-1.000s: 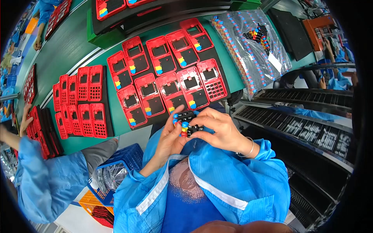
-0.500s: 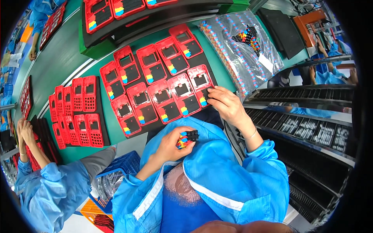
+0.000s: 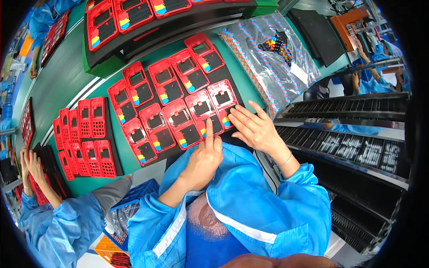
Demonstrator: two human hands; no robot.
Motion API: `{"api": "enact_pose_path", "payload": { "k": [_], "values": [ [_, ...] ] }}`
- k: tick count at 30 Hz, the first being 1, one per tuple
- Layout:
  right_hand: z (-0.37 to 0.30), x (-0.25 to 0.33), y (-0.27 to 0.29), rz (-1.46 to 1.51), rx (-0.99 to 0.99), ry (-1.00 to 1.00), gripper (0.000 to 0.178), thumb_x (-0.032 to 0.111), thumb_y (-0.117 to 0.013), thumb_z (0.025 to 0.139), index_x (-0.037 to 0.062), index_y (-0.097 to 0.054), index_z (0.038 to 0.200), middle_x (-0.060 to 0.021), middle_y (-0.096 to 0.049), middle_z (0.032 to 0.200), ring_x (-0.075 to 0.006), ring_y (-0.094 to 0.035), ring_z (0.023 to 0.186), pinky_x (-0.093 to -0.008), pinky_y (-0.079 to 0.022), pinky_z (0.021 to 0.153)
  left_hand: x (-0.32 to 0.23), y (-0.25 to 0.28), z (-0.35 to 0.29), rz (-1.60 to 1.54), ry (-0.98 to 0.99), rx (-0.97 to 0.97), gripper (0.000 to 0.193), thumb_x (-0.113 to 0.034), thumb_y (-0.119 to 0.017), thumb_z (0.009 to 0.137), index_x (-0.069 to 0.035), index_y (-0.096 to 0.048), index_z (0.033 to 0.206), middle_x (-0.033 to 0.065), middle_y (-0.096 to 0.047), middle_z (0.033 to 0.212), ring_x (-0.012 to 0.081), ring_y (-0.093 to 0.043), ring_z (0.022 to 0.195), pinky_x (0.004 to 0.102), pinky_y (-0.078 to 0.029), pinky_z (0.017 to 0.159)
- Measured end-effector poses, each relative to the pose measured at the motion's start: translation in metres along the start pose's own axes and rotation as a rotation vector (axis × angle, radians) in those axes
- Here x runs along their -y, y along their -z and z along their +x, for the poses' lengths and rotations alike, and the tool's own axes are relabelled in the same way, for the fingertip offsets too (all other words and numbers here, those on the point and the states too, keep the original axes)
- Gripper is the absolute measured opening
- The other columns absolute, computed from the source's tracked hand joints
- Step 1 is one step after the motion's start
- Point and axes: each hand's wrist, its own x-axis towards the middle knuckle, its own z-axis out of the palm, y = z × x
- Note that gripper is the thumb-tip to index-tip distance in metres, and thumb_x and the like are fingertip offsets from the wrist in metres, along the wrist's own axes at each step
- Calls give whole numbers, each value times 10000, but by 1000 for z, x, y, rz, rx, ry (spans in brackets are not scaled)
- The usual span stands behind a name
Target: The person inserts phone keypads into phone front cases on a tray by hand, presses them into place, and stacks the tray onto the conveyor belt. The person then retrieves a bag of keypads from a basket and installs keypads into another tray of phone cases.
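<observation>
Two rows of red plastic device housings lie on a black mat (image 3: 232, 75). Each has a window opening and a black lower part with blue, yellow and red at one corner. My left hand (image 3: 202, 164) stretches its index finger onto the black part of one front-row housing (image 3: 199, 106). Its other fingers are curled, and anything inside them is hidden. Flat and stretched out, the fingers of my right hand (image 3: 255, 129) rest at the lower part of the rightmost front housing (image 3: 222, 93), covering some of it.
A clear bag (image 3: 272, 58) of multicoloured parts lies beyond the mat to the right. More red housings with hole grids (image 3: 99, 118) lie left. A raised black rack (image 3: 174, 35) holds further housings. Another person's hands (image 3: 33, 167) work at far left. Slotted black trays (image 3: 348, 147) stand right.
My left hand has gone up to the housing, and the black and multicoloured pieces it held are out of sight. My right hand has flattened its fingers over the rightmost housing. The view has shifted slightly.
</observation>
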Motion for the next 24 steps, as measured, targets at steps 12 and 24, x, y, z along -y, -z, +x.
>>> {"api": "enact_pose_path", "payload": {
  "k": [12,24],
  "values": [
    [4,9,-16,-4,16,-95,630,315,-787,819,79,-627,1381,-62,-583,1446,-264,-538,1347,-563,-313,1221,-7,-6,5,109,29,-95,653,-80,-696,890,155,-416,1431,372,-315,1570,427,-688,1061,422,-597,885],
    [9,13,-23,-124,31,-66,561,362,-755,814,81,-682,1295,-33,-622,1385,-249,-540,1319,-601,-302,1211,-7,-18,9,338,56,-102,678,-111,-664,892,155,-407,1459,387,-398,1507,347,-729,975,339,-623,785]
  ]
}}
